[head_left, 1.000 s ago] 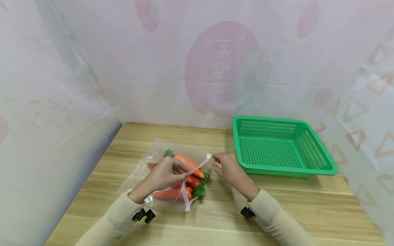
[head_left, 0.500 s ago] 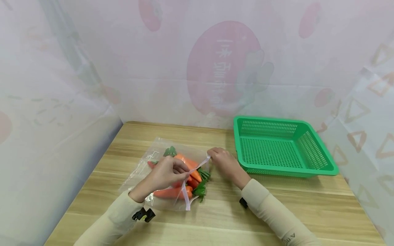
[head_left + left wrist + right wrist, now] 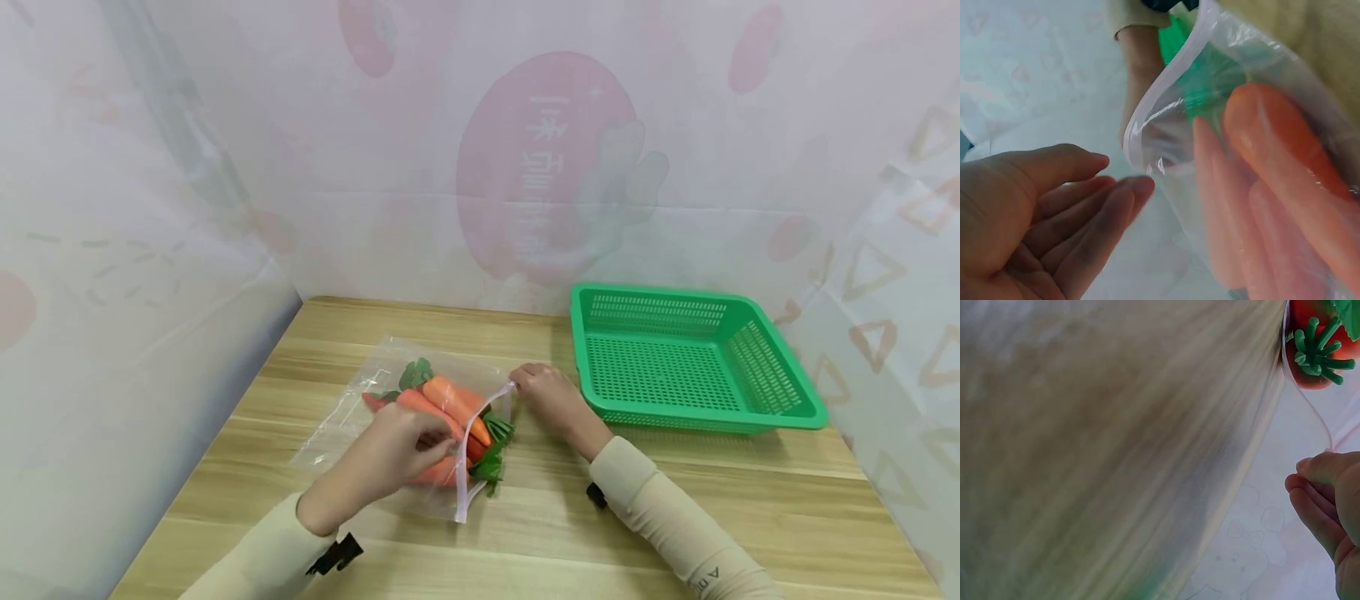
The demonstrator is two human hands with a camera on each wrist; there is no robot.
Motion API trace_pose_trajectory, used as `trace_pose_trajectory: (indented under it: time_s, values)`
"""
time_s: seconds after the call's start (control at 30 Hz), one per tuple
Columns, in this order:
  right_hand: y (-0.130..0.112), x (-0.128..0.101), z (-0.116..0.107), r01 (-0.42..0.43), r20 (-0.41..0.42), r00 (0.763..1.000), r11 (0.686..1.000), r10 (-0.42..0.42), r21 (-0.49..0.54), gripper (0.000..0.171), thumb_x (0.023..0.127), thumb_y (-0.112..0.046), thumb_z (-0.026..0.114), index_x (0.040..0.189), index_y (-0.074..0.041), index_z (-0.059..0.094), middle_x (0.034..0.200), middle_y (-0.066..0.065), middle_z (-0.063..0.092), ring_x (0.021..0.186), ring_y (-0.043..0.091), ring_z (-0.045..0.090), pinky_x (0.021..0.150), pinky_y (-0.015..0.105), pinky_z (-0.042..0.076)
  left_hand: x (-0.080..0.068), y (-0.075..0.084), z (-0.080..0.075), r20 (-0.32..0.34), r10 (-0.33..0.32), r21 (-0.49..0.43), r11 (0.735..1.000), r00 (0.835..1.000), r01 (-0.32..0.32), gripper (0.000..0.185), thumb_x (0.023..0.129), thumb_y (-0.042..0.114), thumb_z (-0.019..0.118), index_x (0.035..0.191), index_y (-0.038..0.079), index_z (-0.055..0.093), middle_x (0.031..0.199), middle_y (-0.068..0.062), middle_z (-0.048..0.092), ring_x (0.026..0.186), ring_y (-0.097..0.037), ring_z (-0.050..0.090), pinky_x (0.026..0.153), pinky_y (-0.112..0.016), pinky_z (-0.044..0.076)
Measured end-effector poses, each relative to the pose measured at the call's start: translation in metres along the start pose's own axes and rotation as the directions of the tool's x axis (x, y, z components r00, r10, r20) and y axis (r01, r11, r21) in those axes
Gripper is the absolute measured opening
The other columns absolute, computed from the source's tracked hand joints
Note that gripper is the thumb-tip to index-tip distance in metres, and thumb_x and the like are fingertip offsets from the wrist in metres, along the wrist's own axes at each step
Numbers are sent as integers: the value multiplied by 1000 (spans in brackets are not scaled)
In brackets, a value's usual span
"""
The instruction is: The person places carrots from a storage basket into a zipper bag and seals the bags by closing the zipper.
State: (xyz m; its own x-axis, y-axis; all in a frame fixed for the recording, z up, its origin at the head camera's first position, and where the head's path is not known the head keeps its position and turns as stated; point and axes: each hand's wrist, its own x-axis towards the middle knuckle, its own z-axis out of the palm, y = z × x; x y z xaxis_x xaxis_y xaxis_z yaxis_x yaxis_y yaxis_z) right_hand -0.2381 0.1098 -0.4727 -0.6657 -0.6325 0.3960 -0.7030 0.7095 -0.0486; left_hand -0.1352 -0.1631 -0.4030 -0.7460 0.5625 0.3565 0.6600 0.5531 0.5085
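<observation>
A clear zip-top bag (image 3: 341, 417) lies on the table with several orange carrots (image 3: 450, 402) inside, their green tops (image 3: 489, 463) near its mouth. My right hand (image 3: 551, 404) pinches the far corner of the pale zip strip (image 3: 462, 467). In the right wrist view, that thumb and forefinger meet at the bag's edge. My left hand (image 3: 401, 446) hovers over the bag, thumb and fingers apart with nothing between them. Its fingertips (image 3: 1141, 187) are close beside the strip in the left wrist view. The bag's mouth gapes there.
A green plastic basket (image 3: 660, 371) stands at the back right of the wooden table (image 3: 637, 533), just beyond my right hand. Printed cloth walls (image 3: 375, 167) enclose the back and sides. A red vegetable with a green stalk (image 3: 1316, 356) shows in the right wrist view.
My right hand reached left and took the bag's far corner. My left hand let go of the zip strip and drew slightly back toward me; the mouth bows wider.
</observation>
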Motion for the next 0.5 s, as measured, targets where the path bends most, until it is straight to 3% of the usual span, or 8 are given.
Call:
trace_pose_trajectory:
  time_s: [0.1, 0.17, 0.27, 0.37, 0.4, 0.5]
  values:
    - [0, 0, 0, -10, 12, 1000, 1000, 10, 6, 8, 98, -2, 71, 104, -5, 76, 105, 10, 80, 98, 27, 77, 87, 40, 65, -10, 11, 3, -14, 96, 182, 979, 995, -92, 20, 85, 5, 84, 77, 16, 69, 62, 10, 59, 57, 4, 41, 50, -15, 39]
    - [0, 0, 0, -17, 20, 1000, 1000, 16, 11, 9, 97, -2, 72, 104, -4, 77, 105, 11, 80, 98, 27, 77, 87, 40, 65, -17, 19, 6, 2, 157, 319, 936, 988, -149, 21, 84, 9, 85, 76, 15, 66, 60, 8, 53, 53, 0, 38, 47, -17, 34]
    - [0, 0, 0, -24, 27, 999, 1000, 23, 14, 10, 97, -1, 71, 104, -4, 77, 104, 11, 80, 98, 27, 78, 87, 39, 65, -25, 30, 12, 62, 256, 527, 812, 965, -250, 23, 84, 25, 88, 78, 14, 69, 60, 8, 56, 47, -4, 42, 41, -19, 33]
    - [1, 1, 0, -33, 29, 999, 999, 33, 19, 11, 97, 0, 70, 104, -5, 78, 104, 11, 80, 98, 27, 78, 85, 39, 65, -31, 39, 22, 123, 313, 653, 689, 942, -314, 29, 82, 33, 88, 74, 13, 69, 58, 8, 55, 45, -4, 42, 38, -18, 33]
    - [0, 1, 0, -37, 30, 999, 999, 36, 22, 11, 97, 0, 70, 103, -5, 78, 104, 11, 80, 97, 27, 78, 85, 39, 65, -34, 41, 26, 143, 325, 686, 648, 935, -331, 28, 82, 31, 87, 73, 13, 67, 58, 8, 55, 45, -4, 43, 37, -19, 34]
    - [-1, 2, -1, -49, 35, 998, 998, 48, 34, 10, 97, -1, 71, 102, -5, 78, 103, 11, 80, 96, 28, 78, 83, 40, 66, -40, 46, 38, 173, 336, 751, 563, 926, -344, 20, 84, 21, 79, 72, 13, 66, 58, 7, 53, 47, -5, 46, 37, -22, 35]
